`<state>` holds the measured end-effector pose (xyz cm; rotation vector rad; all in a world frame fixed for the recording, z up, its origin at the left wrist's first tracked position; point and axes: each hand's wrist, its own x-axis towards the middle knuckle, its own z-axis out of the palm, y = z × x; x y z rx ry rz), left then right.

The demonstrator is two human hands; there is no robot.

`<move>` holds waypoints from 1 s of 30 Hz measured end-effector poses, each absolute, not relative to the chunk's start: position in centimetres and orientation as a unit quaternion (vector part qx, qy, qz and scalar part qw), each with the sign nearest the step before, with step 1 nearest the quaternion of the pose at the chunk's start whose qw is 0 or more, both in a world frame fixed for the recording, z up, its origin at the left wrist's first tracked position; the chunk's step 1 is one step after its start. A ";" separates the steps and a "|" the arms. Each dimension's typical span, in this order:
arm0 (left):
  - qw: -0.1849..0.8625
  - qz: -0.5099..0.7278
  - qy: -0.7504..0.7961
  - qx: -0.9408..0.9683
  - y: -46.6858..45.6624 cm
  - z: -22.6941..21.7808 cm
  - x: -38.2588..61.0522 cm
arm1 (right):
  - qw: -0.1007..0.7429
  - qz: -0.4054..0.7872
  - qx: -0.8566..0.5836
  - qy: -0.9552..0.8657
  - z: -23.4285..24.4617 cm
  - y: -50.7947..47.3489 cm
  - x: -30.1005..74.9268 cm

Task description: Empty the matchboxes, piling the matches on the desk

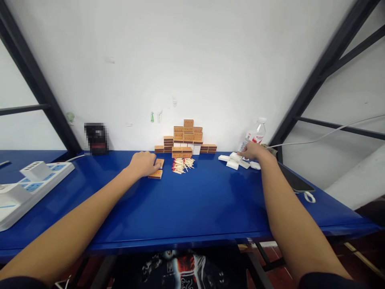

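Observation:
My left hand is closed at the near end of an orange matchbox, its fingertips on it. A second matchbox lies just in front. My right hand pinches at the edge of a white matchbox tray, on top of several other white trays. Between the hands lies a pile of red-tipped matches. Behind it, a stepped stack of matchboxes stands against the wall, with some white trays built in.
The blue table meets a white wall. A clear bottle stands behind my right hand, with a dark flat device and white cable to the right. On the left are a power strip and a dark, pixelated object.

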<state>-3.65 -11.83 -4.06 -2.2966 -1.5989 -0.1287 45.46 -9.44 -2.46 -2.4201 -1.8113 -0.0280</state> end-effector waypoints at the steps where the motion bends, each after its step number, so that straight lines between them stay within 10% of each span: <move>1: 0.166 -0.046 -0.559 -0.811 -12.0 -4.0 -3.5 | 0.054 -0.023 -0.799 -0.598 -2.4 -9.4 45.6; 11: 0.103 -0.015 -0.574 -0.812 -13.1 -3.4 -2.3 | 0.090 -0.020 -0.815 -0.572 -0.7 -10.9 41.9; 22: 0.077 -0.179 -0.552 -0.811 -11.6 -4.0 -3.2 | 0.307 -0.082 -0.712 -0.626 -1.4 -11.5 34.4; 25: 0.141 -0.285 -0.497 -0.807 -12.3 -3.5 -2.8 | 0.494 0.063 -0.563 -0.660 -2.8 -11.6 29.4; 30: 0.190 -0.306 -0.385 -0.850 -13.8 -3.9 -1.1 | 0.473 0.319 -0.393 -0.722 -5.1 -14.1 21.9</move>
